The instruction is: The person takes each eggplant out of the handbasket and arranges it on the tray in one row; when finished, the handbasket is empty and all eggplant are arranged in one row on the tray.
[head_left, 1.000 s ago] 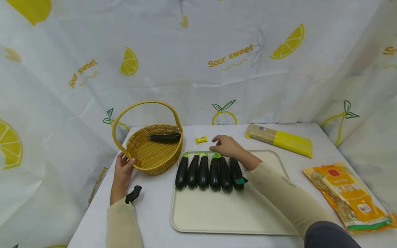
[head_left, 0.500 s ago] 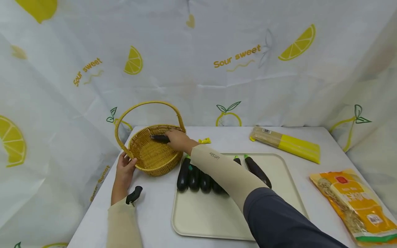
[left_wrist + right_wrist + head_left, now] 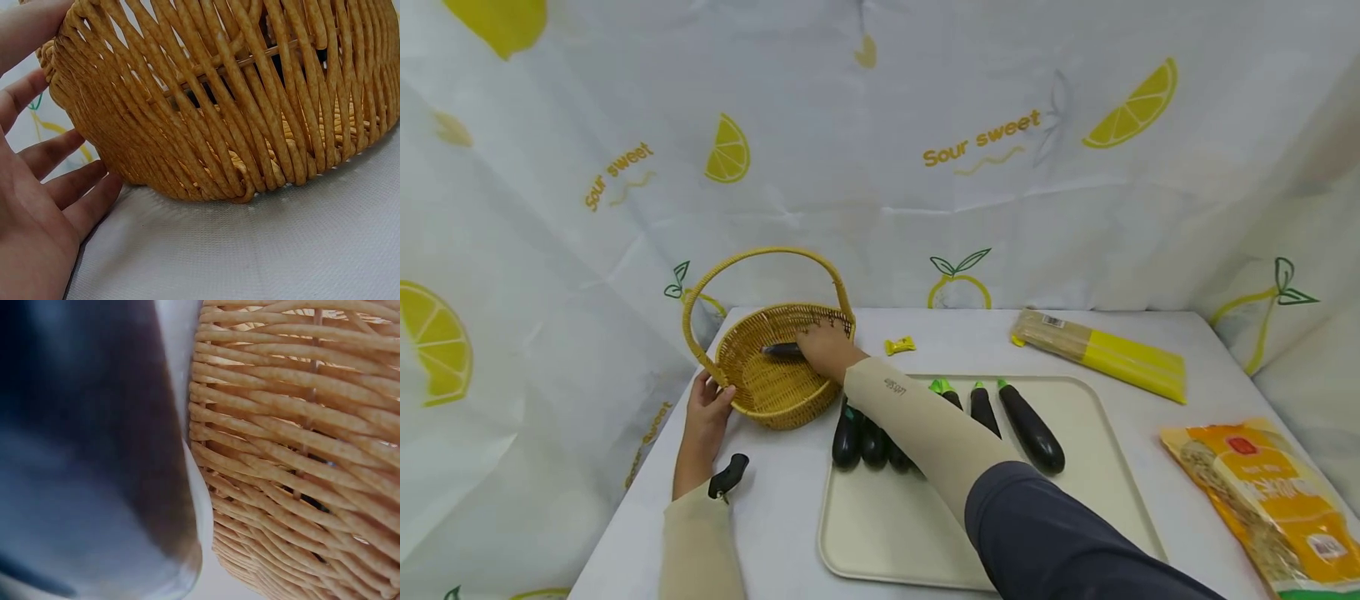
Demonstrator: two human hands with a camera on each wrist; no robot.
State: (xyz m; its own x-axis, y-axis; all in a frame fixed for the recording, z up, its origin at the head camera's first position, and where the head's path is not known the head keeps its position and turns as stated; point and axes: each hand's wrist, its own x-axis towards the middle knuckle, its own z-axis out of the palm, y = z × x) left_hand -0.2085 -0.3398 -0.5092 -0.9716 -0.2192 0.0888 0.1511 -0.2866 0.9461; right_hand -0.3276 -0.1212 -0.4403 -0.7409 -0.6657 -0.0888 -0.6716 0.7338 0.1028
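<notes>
A wicker basket (image 3: 790, 412) with a tall hoop handle stands at the back left of the table. My left hand (image 3: 706, 417) holds its left side near the handle's foot; in the left wrist view spread fingers (image 3: 53, 156) touch the outer wall. My right hand (image 3: 826, 346) reaches inside the basket and grips a dark eggplant (image 3: 782, 351), whose far end sticks out to the left. My palm hides the rest of it. Several more eggplants (image 3: 1032, 429) lie on a cream tray (image 3: 895, 533), partly covered by my right forearm. One dark eggplant (image 3: 94, 425) fills the right wrist view's left half.
A small yellow wrapped candy (image 3: 899, 345) lies between basket and tray. Behind the tray rests a long yellow noodle packet (image 3: 1101, 354). An orange food bag (image 3: 1262, 500) lies at the right. A lemon-print curtain (image 3: 880, 167) hangs behind the white table.
My right hand went from above the tray's back edge into the basket and took hold of the eggplant, which shifted slightly forward. Eggplants on the tray's right spread apart. My left hand stayed.
</notes>
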